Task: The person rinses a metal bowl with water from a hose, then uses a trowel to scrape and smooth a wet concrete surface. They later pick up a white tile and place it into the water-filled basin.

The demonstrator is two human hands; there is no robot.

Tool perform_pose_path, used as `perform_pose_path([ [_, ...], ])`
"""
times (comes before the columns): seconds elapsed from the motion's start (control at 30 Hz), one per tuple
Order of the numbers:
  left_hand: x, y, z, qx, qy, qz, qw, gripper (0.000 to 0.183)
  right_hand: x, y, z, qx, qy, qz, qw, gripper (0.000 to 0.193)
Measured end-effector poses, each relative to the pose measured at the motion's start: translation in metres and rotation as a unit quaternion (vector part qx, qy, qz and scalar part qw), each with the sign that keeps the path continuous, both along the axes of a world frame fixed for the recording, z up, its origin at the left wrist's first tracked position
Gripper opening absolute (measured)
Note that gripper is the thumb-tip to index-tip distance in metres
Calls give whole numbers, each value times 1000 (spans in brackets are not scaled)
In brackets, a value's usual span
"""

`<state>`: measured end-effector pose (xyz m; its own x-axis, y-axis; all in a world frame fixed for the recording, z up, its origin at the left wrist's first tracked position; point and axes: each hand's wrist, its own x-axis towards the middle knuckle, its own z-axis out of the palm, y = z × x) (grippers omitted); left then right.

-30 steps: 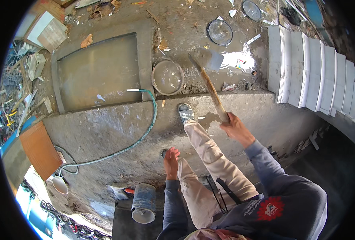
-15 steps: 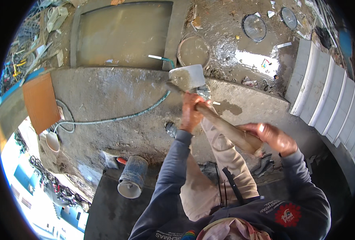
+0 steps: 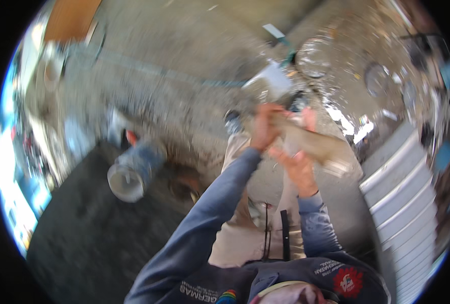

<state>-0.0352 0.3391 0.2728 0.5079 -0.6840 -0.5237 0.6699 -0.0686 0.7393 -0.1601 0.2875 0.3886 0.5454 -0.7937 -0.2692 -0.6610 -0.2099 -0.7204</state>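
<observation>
My left hand (image 3: 266, 129) is closed around the narrow end of a long tan object (image 3: 318, 144), which widens toward its pale far end. Motion blur leaves its exact kind unclear. Just below it, my right hand (image 3: 300, 169) has its fingers apart, and no grip on anything shows. Beyond my left hand is a pale rectangular tub (image 3: 278, 78) with something greyish in it, beside my shoes. Blur hides whether the tan object touches the tub.
A blue-grey bucket (image 3: 128, 177) lies tipped at the left. A green hose (image 3: 204, 81) crosses the concrete. A round basin (image 3: 313, 58) sits past the tub, with wet, littered ground to its right. Pale ridged panels (image 3: 400, 187) line the right side, and an orange-brown board (image 3: 73, 20) is far left.
My view has swung, shifting the surroundings. My right hand has come away from the wide end of the tan object and moved inward, nearer my left hand. My left hand keeps its hold.
</observation>
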Motion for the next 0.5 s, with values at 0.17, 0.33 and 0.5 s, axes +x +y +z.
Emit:
perform_pose_path([
  [0.17, -26, 81, 7, 48, -379, -228, 896, 95, -12, 7, -60, 104, -172, -318, 927, 28],
  [0.33, -2, 331, -75, 377, -140, 197, 894, 48, -79, -29, -80, 192, -158, -303, 920, 19],
  [0.5, -65, 660, -188, 890, -46, 4, 454, 42, -114, -59, -112, 160, -49, -191, 967, 29],
])
